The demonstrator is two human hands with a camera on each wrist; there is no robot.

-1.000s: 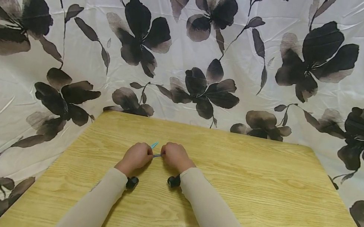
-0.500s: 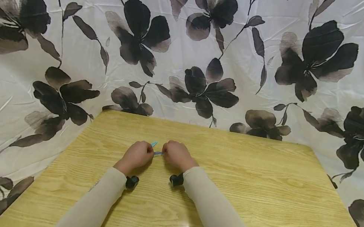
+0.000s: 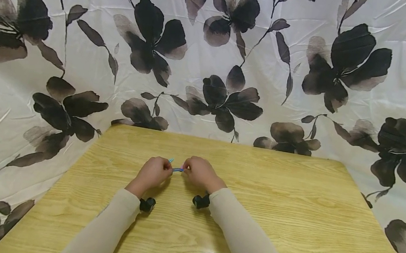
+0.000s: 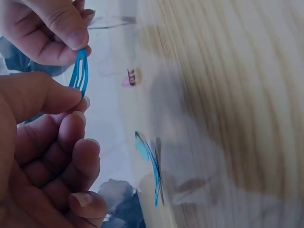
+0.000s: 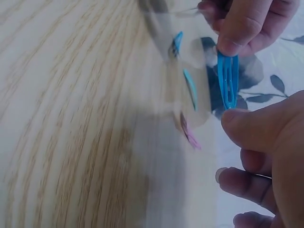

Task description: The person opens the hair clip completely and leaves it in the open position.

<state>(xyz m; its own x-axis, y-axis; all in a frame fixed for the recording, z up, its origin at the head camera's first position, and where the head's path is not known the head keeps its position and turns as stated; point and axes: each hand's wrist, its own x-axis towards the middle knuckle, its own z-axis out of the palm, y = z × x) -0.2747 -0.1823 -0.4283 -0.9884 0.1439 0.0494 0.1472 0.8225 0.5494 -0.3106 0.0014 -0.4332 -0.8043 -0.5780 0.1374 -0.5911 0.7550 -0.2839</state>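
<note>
A blue snap hair clip (image 3: 177, 169) spans the gap between my two hands, above the table. The thumb and index finger of my left hand (image 3: 153, 172) pinch one end of it, other fingers loosely curled below, as the left wrist view shows. My right hand (image 3: 200, 173) has its thumb at the opposite end, where the right wrist view shows the clip's slotted frame (image 5: 228, 80). Beyond the hands lie a turquoise hair clip (image 5: 191, 89), a pink hair clip (image 5: 189, 134) and another blue hair clip (image 5: 178, 42) on the tabletop.
The wood-grain table (image 3: 292, 203) stretches out on both sides of the arms. Behind it hangs a white cloth (image 3: 192, 58) with dark flowers. Black wrist cameras (image 3: 147, 204) sit under both wrists.
My right hand has shifted a little to the right and away, so the gap widens and more of the blue hair clip shows. The left hand stays nearly in place.
</note>
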